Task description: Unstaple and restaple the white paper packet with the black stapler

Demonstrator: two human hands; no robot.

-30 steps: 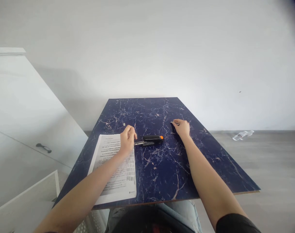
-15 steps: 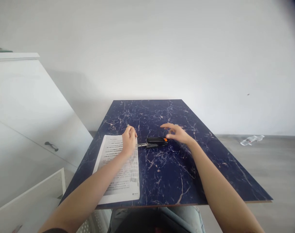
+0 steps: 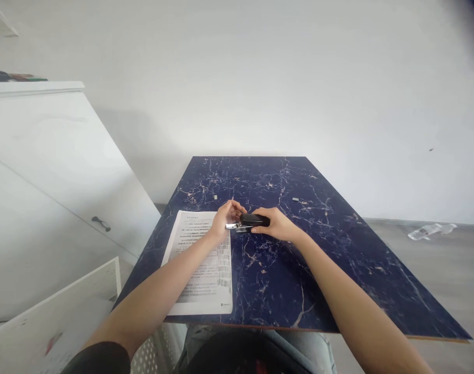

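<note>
A black stapler (image 3: 254, 220) with a metal front end is just above the blue marbled table (image 3: 275, 285). My right hand (image 3: 274, 223) is wrapped round its rear part, thumb below and fingers on top. At its metal end is my left hand (image 3: 226, 217), with fingers curled close to the stapler; what they pinch, if anything, is hidden. Under my left wrist lies a stack of printed paper (image 3: 198, 280), its right edge near the stapler.
Two small pale pieces, one on the left (image 3: 215, 197) and one on the right (image 3: 295, 199), lie farther back on the table. A white cabinet (image 3: 57, 171) stands at the left. Clear plastic wrap (image 3: 431, 231) lies on the floor at the right.
My right hand has come down onto the stapler and closed round it. My left hand has moved from above the paper to the stapler's front end. The view has shifted slightly left.
</note>
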